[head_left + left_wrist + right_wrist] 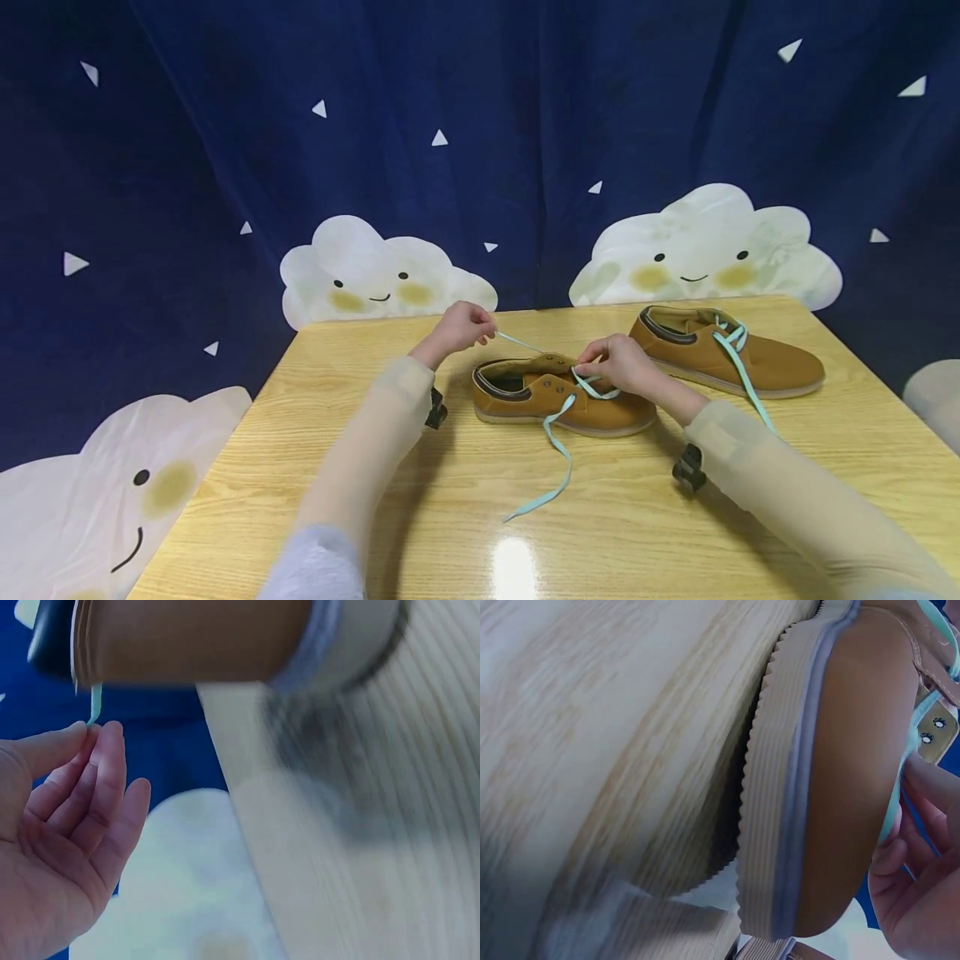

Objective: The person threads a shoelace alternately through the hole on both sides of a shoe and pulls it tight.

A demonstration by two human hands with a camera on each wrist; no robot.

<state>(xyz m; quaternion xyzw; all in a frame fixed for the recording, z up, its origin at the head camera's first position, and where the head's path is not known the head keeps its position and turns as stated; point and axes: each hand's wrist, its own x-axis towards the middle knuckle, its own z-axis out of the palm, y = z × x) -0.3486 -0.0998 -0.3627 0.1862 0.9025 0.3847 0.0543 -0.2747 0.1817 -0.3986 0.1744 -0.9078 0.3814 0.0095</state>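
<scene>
A tan lace-up shoe (611, 414) rests upright on the table, its toe towards the right. Between thumb and fingertips my left hand (459, 327) pinches a pale turquoise shoelace (517, 340), which runs taut to the far side of the shoe's opening. The left wrist view shows the pinched lace (95, 705) between thumb and forefinger. My right hand (624, 365) is over the front of the lacing, its thumb and fingers pinching a loop of lace (913, 742). Another lace end (561, 450) trails from the near flap onto the wood. Bare eyelets (933, 730) show in one flap.
A matching tan shoe (780, 364) stands at the back right, its turquoise lace hanging over the near side. The wooden table (315, 400) ends at a dark blue curtain (465, 67) with white clouds and triangles.
</scene>
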